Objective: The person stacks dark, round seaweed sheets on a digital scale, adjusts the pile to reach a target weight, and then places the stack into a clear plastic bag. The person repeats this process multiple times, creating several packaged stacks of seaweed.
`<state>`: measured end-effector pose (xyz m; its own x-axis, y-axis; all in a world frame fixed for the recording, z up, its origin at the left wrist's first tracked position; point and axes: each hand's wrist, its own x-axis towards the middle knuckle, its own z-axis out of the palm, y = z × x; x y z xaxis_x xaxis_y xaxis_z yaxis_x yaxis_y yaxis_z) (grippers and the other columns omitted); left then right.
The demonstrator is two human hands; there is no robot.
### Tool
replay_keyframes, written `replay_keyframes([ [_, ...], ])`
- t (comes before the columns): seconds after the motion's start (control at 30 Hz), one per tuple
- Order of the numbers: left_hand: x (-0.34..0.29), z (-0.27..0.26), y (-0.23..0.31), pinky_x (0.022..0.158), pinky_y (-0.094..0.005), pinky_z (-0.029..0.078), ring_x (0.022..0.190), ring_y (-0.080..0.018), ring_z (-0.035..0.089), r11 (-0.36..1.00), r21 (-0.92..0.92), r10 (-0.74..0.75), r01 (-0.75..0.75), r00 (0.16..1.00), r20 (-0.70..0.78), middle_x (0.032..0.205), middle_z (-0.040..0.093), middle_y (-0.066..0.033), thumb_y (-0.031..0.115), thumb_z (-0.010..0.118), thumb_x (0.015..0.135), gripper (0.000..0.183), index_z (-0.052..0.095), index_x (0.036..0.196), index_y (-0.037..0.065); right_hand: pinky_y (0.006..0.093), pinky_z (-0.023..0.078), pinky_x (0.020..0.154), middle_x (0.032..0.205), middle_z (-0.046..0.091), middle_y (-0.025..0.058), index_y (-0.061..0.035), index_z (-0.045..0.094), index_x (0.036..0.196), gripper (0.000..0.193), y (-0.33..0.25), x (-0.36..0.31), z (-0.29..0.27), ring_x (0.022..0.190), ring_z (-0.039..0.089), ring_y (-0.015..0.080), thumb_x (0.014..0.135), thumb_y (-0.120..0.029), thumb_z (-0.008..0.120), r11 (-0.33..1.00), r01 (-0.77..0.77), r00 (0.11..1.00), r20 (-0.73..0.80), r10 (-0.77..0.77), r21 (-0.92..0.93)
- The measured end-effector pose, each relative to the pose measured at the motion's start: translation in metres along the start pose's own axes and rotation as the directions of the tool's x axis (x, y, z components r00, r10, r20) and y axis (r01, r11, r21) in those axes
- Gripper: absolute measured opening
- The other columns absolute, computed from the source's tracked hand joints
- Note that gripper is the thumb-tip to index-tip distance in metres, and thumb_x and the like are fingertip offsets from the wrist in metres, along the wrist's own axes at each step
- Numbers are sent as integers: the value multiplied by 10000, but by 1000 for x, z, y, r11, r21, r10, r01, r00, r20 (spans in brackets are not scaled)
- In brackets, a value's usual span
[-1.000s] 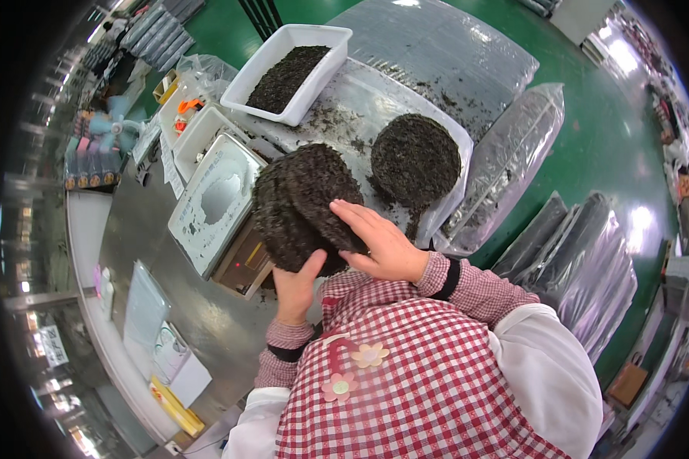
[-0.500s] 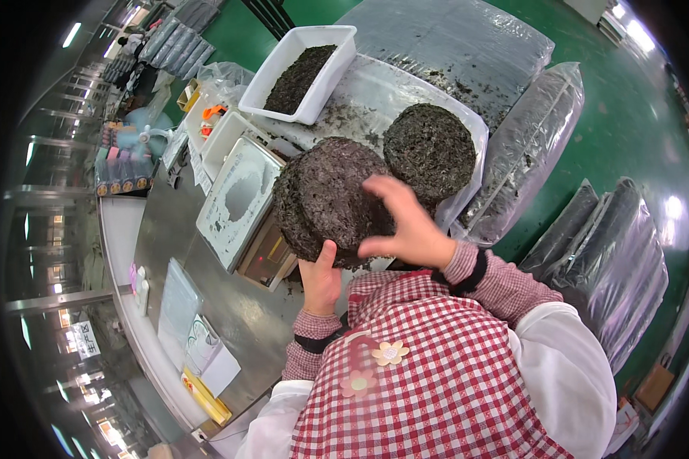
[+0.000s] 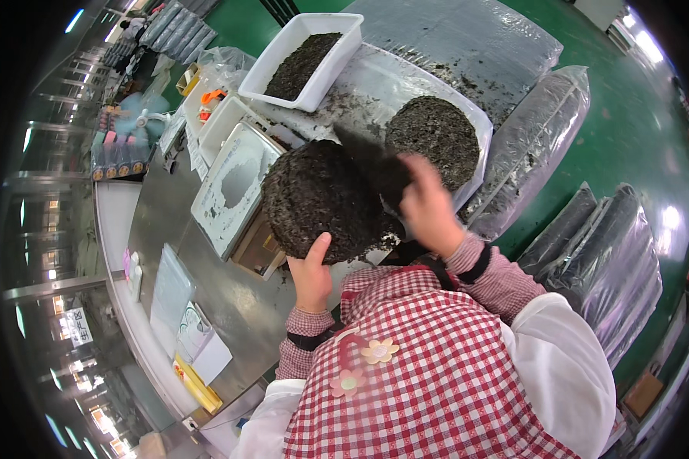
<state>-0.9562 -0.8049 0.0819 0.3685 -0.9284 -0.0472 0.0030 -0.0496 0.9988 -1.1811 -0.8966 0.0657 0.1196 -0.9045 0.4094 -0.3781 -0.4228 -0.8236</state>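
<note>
My left hand (image 3: 311, 277) grips the near edge of a thick stack of round, dark dried seaweed cakes (image 3: 318, 203), its thumb on top and its fingers hidden underneath. Just to the right, my right hand (image 3: 430, 206) is blurred, closed on the edge of another dark seaweed cake (image 3: 375, 157). That cake is tilted up and smeared by motion, partly over the stack's right side. Behind my right hand, a further round seaweed pile (image 3: 434, 138) lies in a large, shallow white tray (image 3: 478, 174).
A white bin (image 3: 350, 57) holds loose dark flakes. Left of the stack stands a scale with a crumb-strewn pan (image 3: 220, 222), on a steel table (image 3: 241, 317). Orange-handled items (image 3: 213, 97) sit in a white container behind it. Plastic-wrapped bundles (image 3: 540, 145) lie at the right.
My right hand has moved right, off the stack's top, and now lifts a single seaweed cake away from it. The stack in my left hand has shifted slightly left.
</note>
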Motion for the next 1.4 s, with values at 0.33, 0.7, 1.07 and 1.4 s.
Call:
replay_keyframes([
  [0.33,8,12,19,999,-473,511,1249,-281,525,808,-537,-200,243,970,137,1383,492,-118,29,615,885,603,399,1447,75,518,194,1201,1498,366,238,-19,369,1467,938,-10,8,-4,1443,283,394,747,-426,813,969,237,907,342,-245,65],
  [0.7,14,-4,6,1057,-396,435,1271,-243,497,934,-317,-97,161,973,208,1430,463,-104,327,658,958,652,369,1451,14,391,497,1004,1390,524,206,-68,405,1434,620,14,1,-6,1169,609,370,847,-46,603,980,114,920,356,-166,163],
  [1.07,26,14,4,1129,-451,382,1376,-260,400,863,-429,-137,265,942,306,1500,397,-83,810,490,757,1088,273,1516,63,490,280,1148,1393,421,205,-34,428,1377,989,-40,9,20,1357,348,398,589,-393,907,976,128,945,277,-175,177],
  [1.4,20,-3,-17,1108,-452,423,1340,-274,452,855,-439,-109,277,922,370,1487,418,-94,641,737,692,1094,297,1494,40,469,378,1091,1398,466,188,-32,447,1388,897,-31,4,17,1305,441,366,651,-337,857,956,262,887,358,-292,130],
])
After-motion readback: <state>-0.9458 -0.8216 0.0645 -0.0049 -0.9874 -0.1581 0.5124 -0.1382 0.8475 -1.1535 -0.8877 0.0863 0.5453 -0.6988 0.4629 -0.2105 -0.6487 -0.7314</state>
